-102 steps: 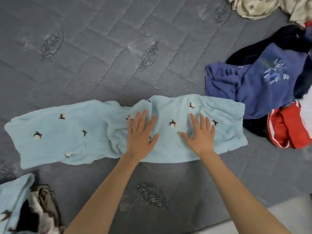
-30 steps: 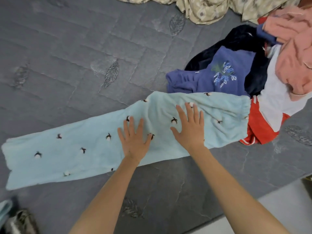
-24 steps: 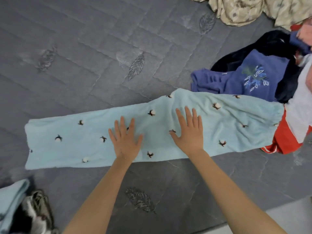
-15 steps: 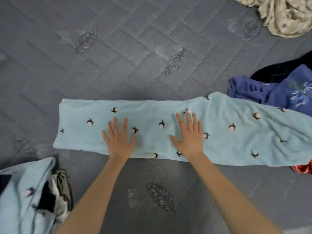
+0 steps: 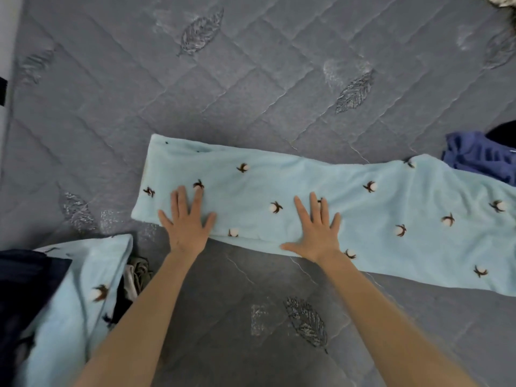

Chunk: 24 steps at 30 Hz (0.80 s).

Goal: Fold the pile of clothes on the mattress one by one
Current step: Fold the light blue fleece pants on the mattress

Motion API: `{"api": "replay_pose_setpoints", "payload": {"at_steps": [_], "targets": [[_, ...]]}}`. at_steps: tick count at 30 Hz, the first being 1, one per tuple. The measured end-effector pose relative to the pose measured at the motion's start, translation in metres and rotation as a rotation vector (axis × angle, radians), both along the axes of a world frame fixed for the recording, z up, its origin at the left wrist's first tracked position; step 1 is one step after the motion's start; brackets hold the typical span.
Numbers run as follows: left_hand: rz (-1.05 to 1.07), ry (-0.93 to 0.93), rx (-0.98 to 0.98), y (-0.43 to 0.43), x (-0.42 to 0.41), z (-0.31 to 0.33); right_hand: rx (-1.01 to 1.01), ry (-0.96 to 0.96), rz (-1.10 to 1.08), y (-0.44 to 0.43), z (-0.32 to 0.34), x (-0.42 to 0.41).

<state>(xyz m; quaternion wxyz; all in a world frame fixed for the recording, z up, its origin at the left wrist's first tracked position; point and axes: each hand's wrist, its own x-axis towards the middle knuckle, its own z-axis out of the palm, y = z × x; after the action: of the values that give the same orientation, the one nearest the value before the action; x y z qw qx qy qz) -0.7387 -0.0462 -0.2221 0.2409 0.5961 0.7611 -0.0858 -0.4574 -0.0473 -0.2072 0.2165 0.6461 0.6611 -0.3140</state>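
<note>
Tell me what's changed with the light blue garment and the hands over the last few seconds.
Both hands slid leftward along the light blue garment: the left hand now presses near its left end, the right hand toward its middle. The bunched wrinkle at its middle is smoothed out. Nothing was gripped or let go. Hands stay flat, and the garment stays stretched across the mattress.
</note>
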Motion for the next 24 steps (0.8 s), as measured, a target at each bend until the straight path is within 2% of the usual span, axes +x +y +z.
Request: {"api": "replay_pose_setpoints", "payload": {"at_steps": [4, 9, 12, 15, 19, 22, 24], "targets": [[-0.023, -0.038, -0.012, 0.004, -0.004, -0.002, 0.044, -0.007, 0.032, -0.001, 0.003, 0.002], [0.003, -0.012, 0.102, -0.002, -0.008, -0.004, 0.181, 0.161, 0.003, -0.016, 0.012, 0.003], [0.233, -0.025, 0.236, -0.006, -0.011, -0.002, 0.248, 0.204, -0.013, -0.027, 0.012, -0.001], [0.481, -0.098, 0.243, -0.005, -0.016, 0.000, 0.313, 0.254, -0.058, -0.033, 0.010, -0.006], [0.616, -0.152, 0.293, 0.000, -0.026, 0.003, 0.476, 0.297, -0.082, -0.030, 0.002, -0.013], [0.763, -0.365, 0.375, 0.005, -0.031, 0.011, 0.542, 0.357, -0.161, -0.025, 0.005, -0.016], [0.770, -0.477, 0.389, 0.006, -0.031, 0.018, 0.577, 0.388, -0.211, -0.023, 0.008, -0.018]]}}
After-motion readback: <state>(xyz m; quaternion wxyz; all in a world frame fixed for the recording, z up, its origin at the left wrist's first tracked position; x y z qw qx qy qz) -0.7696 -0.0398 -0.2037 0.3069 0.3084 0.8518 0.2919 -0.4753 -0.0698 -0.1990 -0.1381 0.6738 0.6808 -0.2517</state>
